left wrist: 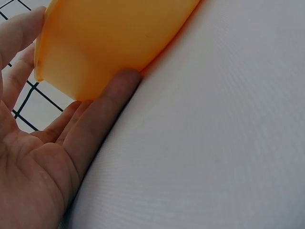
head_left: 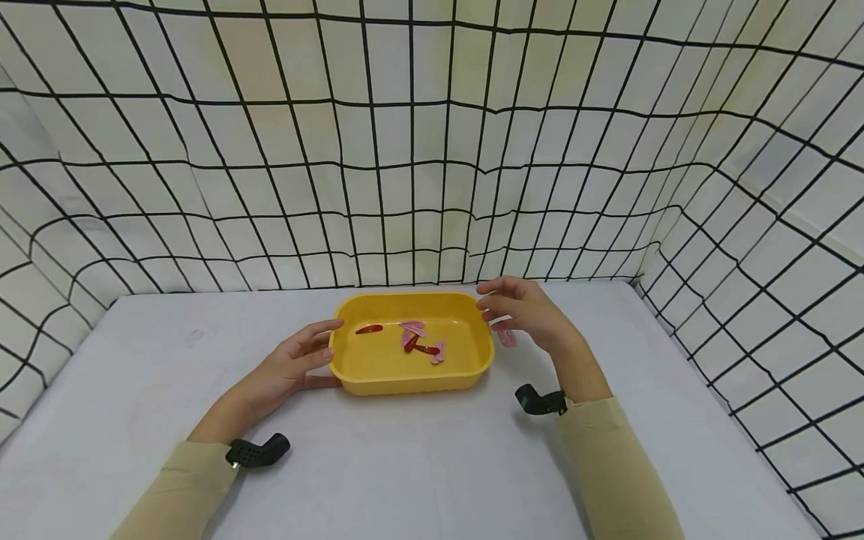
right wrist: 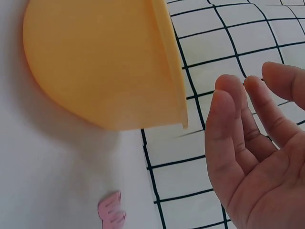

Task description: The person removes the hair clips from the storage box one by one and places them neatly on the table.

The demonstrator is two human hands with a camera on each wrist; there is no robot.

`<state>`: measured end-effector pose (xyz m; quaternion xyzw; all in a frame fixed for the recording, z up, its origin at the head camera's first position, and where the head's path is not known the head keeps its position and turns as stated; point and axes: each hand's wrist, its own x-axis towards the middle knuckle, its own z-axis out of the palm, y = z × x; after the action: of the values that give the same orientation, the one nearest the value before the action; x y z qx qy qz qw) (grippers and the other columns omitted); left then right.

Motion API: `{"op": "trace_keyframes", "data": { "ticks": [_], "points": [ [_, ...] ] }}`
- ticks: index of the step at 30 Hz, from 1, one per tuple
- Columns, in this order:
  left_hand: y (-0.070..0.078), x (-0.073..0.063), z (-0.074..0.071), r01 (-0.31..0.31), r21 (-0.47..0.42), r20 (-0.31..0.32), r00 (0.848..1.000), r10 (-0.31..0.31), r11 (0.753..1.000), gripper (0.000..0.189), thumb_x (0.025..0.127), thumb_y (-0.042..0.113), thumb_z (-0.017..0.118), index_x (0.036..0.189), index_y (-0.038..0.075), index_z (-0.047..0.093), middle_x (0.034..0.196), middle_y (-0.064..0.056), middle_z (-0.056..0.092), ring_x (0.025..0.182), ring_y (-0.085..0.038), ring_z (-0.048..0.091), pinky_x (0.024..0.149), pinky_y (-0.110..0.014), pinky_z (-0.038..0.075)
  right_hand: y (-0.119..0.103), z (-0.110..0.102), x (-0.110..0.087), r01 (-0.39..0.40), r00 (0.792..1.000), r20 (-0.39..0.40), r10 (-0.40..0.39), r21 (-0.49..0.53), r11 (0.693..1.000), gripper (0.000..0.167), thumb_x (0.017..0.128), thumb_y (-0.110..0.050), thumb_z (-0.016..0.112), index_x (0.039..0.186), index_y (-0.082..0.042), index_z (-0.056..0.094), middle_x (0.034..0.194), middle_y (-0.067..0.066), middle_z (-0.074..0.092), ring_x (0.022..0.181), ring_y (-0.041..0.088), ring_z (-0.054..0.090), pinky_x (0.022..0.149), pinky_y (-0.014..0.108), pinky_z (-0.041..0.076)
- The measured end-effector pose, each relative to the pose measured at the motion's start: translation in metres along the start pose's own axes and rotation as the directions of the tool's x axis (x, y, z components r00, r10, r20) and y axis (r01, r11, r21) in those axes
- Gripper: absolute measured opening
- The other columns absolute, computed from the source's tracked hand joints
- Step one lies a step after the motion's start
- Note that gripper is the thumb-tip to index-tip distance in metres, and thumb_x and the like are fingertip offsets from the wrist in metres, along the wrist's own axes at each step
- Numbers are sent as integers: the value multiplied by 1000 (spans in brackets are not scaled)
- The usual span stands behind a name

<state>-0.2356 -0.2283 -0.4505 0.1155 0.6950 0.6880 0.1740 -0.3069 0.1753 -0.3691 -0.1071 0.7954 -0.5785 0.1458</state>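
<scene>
While left grip [head_left: 297, 361] touches tub [head_left: 415, 385], right [head_left: 525, 309] hovers.

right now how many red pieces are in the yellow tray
3 red pieces: one toward the left end of the tray, two near its middle beside pink pieces; others may be hidden.

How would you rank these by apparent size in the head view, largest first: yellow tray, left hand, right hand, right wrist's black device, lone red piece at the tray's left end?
1. Yellow tray
2. Left hand and right hand: too alike to rank
3. Right wrist's black device
4. Lone red piece
</scene>
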Motion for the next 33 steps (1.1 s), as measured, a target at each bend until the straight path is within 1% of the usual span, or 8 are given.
{"op": "trace_keyframes", "data": {
  "ticks": [7, 11, 16, 18, 21, 25, 29, 33],
  "points": [
    [0, 1, -2, -5, 6, -4, 1000, 5, 1000, 54, 105, 17, 53, 154, 14, 32, 159, -19, 26, 134, -38, 46, 94, -50, 56, -6, 10, 3, 10, 997, 79, -18, 97, 995, 32, 99, -15, 60, 127, -2, 60, 125, 29, 59, 110, 44, 61, 84, 37, 61],
    [-1, 1, -2, -10, 5, -2, 1000, 10, 1000, 54, 104, 17, 53, 155, 14, 32, 159, -19, 26, 133, -37, 47, 95, -50, 56, -7, 15, 4, 1, 995, 101, -12, 112, 994, 34, 99, -17, 61, 129, -2, 58, 120, 21, 63, 105, 37, 64, 85, 37, 61],
    [1, 2, 1, -2, 10, -6, 1000, 2, 1000, 55, 104, 17, 53, 155, 14, 32, 158, -18, 28, 133, -38, 47, 95, -50, 55, -8, 24, 3, -15, 991, 131, 0, 112, 994, 37, 98, -18, 64, 130, -2, 58, 120, 21, 64, 99, 27, 66, 85, 38, 61],
    [1, 2, 1, 2, 12, -10, 1000, -2, 1000, 54, 104, 17, 53, 154, 15, 32, 158, -18, 28, 133, -38, 47, 95, -50, 56, -9, 29, 4, -14, 990, 144, -2, 107, 994, 36, 98, -18, 64, 129, -3, 58, 122, 23, 63, 100, 29, 67, 85, 38, 61],
    [1, 1, 0, -1, 9, -11, 1000, 1, 1000, 54, 104, 16, 52, 154, 14, 32, 158, -19, 28, 132, -37, 47, 95, -50, 56, -10, 38, 7, -13, 985, 174, -4, 99, 995, 36, 98, -17, 63, 130, -2, 58, 124, 26, 62, 108, 40, 65, 86, 39, 61],
    [0, 0, 0, -2, 18, -8, 1000, 2, 1000, 53, 105, 15, 52, 155, 14, 32, 158, -19, 28, 132, -37, 48, 95, -50, 56, -14, 52, 13, -16, 978, 209, -6, 103, 995, 36, 98, -16, 63, 131, -2, 57, 123, 25, 62, 115, 46, 60, 89, 43, 59],
    [1, -1, 1, -1, 15, -16, 1000, 1, 1000, 54, 104, 16, 52, 154, 14, 33, 157, -18, 29, 131, -37, 48, 95, -50, 56, -15, 65, 23, -2, 978, 208, -23, 117, 993, 40, 98, -20, 64, 132, -2, 57, 119, 20, 65, 113, 42, 62, 90, 46, 59],
    [3, -1, 0, 5, -4, -2, 1000, -5, 1000, 55, 104, 17, 53, 155, 14, 32, 158, -18, 28, 133, -38, 46, 95, -51, 56, -10, 76, 30, -12, 978, 207, -6, 87, 996, 40, 97, -21, 64, 133, -4, 58, 119, 18, 67, 108, 35, 66, 87, 40, 60]
  ]
}}
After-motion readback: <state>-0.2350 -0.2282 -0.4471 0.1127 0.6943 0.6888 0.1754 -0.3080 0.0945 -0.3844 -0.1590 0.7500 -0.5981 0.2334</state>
